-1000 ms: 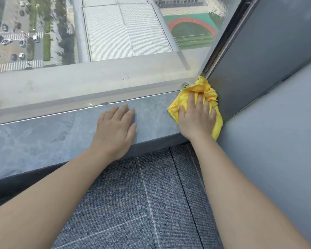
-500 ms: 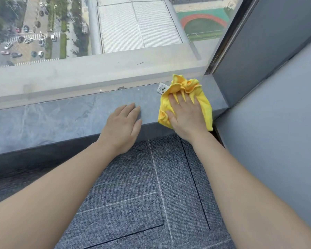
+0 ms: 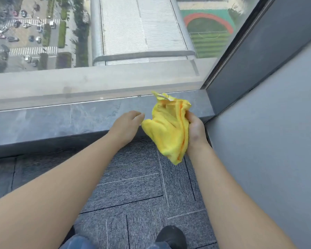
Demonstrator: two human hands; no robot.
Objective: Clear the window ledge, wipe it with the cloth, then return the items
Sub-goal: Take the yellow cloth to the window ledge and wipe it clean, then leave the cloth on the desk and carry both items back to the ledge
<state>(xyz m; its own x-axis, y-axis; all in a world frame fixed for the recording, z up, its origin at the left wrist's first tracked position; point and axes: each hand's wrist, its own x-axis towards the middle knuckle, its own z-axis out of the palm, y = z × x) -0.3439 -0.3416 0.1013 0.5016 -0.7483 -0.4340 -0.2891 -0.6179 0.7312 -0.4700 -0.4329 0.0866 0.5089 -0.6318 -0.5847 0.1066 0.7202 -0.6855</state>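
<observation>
A yellow cloth [image 3: 167, 128] hangs bunched in my right hand [image 3: 196, 130], lifted off the grey stone window ledge [image 3: 61, 121] near its right end. A small white tag shows at the cloth's top. My left hand [image 3: 127, 124] hovers at the ledge's front edge with its fingertips by the cloth's left corner; whether it pinches the cloth I cannot tell. Nothing stands on the visible part of the ledge.
Window glass [image 3: 133, 42] rises right behind the ledge. A dark frame [image 3: 258, 56] and a grey wall [image 3: 276, 141] close off the right side. Grey carpet tiles [image 3: 133, 186] cover the floor below, where a black shoe [image 3: 171, 236] shows.
My right hand has picked the cloth up off the ledge and turned palm inward, gathering it. My left hand has lifted from the ledge and moved toward the cloth.
</observation>
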